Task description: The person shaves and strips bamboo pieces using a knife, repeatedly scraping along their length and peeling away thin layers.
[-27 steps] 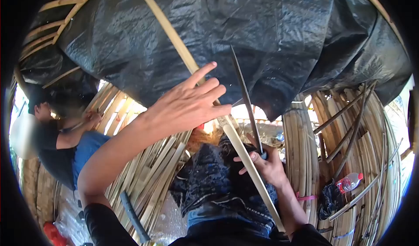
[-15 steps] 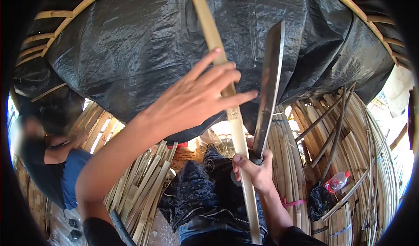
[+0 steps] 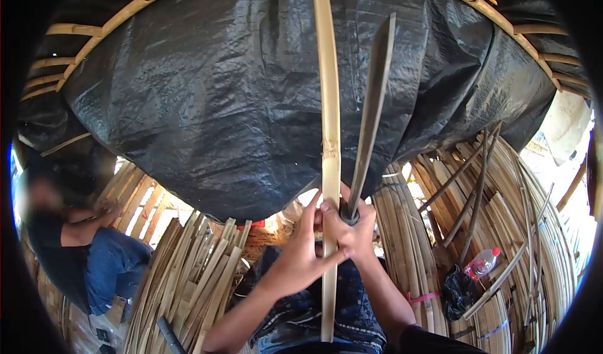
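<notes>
A long pale bamboo strip (image 3: 330,90) stands upright in front of me, with a node partway along it. My left hand (image 3: 298,257) is closed around the strip low down, its thumb lying across the front. Right beside it, my right hand (image 3: 353,231) grips the handle of a machete (image 3: 372,109) and pins the strip under its thumb. The machete's dark blade points up, just right of the strip and apart from it. Some fingers of both hands are hidden behind the strip.
Split bamboo strips (image 3: 188,278) lie stacked at the left; more bamboo (image 3: 411,247) leans at the right. A black tarp (image 3: 220,103) hangs ahead. Beside a black plastic bag (image 3: 460,291) lies a red-capped bottle (image 3: 482,264). Another person (image 3: 88,247) sits at far left.
My left hand has come down from the upper strip, where its fingers were spread, to close around it beside my right hand. The strip now stands more upright, and the machete blade has turned.
</notes>
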Demonstrator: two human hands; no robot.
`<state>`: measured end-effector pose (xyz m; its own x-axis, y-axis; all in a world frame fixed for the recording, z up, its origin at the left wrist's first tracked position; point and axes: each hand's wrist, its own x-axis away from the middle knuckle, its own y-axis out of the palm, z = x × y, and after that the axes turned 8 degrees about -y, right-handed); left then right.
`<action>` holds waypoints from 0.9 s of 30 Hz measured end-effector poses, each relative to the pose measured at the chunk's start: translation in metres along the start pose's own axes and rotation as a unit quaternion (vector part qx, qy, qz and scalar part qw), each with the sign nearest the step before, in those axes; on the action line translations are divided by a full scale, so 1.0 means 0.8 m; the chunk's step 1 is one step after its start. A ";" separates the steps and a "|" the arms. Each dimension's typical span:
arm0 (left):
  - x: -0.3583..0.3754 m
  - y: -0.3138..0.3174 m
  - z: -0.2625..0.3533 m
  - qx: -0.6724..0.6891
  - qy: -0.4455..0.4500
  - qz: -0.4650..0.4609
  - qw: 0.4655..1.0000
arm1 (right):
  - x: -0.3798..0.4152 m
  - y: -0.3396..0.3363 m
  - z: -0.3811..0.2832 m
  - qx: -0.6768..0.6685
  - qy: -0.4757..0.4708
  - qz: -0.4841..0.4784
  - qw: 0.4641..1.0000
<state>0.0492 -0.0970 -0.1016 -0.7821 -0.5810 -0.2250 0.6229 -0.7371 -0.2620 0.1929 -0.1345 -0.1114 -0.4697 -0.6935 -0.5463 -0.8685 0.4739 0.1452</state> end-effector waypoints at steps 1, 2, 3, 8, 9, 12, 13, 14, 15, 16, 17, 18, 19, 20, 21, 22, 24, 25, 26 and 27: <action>0.004 0.000 -0.012 -0.105 0.039 0.037 0.993 | 0.000 0.005 0.010 0.049 -0.044 -0.003 0.998; 0.012 0.000 -0.019 -0.111 0.034 0.051 0.992 | -0.001 0.011 0.017 0.099 -0.087 -0.005 0.991; 0.017 -0.006 -0.022 -0.110 0.025 0.053 0.992 | 0.000 0.022 0.016 0.103 -0.090 -0.005 0.991; 0.067 -0.059 -0.043 -0.022 -0.100 0.043 0.994 | 0.011 0.056 0.028 0.180 -0.131 -0.082 0.972; 0.082 -0.072 -0.052 -0.057 -0.119 0.077 0.988 | 0.017 0.059 0.028 0.179 -0.104 -0.101 0.973; 0.135 -0.105 -0.071 -0.135 -0.119 0.188 0.966 | 0.045 0.055 0.033 0.207 -0.069 -0.164 0.962; 0.152 -0.115 -0.072 -0.117 -0.123 0.221 0.960 | 0.057 0.049 0.049 0.243 -0.057 -0.188 0.950; 0.173 -0.114 -0.065 -0.135 -0.151 0.250 0.947 | 0.074 0.043 0.066 0.276 -0.044 -0.215 0.936; 0.194 -0.112 -0.055 -0.151 -0.179 0.278 0.932 | 0.092 0.036 0.076 0.278 -0.044 -0.239 0.929; 0.219 -0.107 -0.075 -0.198 -0.181 0.303 0.914 | 0.110 0.032 0.081 0.270 -0.059 -0.242 0.930; 0.245 -0.098 -0.087 -0.185 -0.236 0.298 0.906 | 0.129 0.023 0.092 0.280 -0.071 -0.265 0.920; 0.271 -0.085 -0.095 -0.170 -0.293 0.292 0.895 | 0.149 0.015 0.103 0.288 -0.082 -0.290 0.909; 0.295 -0.068 -0.110 -0.103 -0.309 0.288 0.900 | 0.167 0.009 0.110 0.295 -0.074 -0.306 0.902; 0.322 -0.044 -0.135 -0.059 -0.325 0.304 0.893 | 0.183 0.006 0.116 0.303 -0.066 -0.324 0.894; 0.338 -0.021 -0.138 -0.006 -0.366 0.316 0.875 | 0.200 0.004 0.119 0.307 -0.065 -0.334 0.889; 0.351 0.001 -0.138 0.048 -0.402 0.327 0.854 | 0.216 0.000 0.119 0.319 -0.026 -0.358 0.877; 0.368 0.024 -0.140 0.137 -0.459 0.321 0.817 | 0.243 0.001 0.129 0.326 0.024 -0.393 0.860; 0.373 0.031 -0.146 0.114 -0.455 0.330 0.819 | 0.249 0.008 0.128 0.324 0.021 -0.396 0.859; 0.376 0.032 -0.145 0.111 -0.460 0.325 0.819 | 0.257 0.010 0.128 0.321 0.028 -0.405 0.856; 0.379 0.031 -0.148 0.088 -0.461 0.321 0.822 | 0.262 0.013 0.131 0.309 0.020 -0.404 0.861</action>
<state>-0.1707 -0.2508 -0.2872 -0.0209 -0.8244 0.5656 0.9637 -0.1673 -0.2083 0.1019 -0.2178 -0.3111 0.2326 -0.9446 -0.2317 -0.6700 0.0171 -0.7421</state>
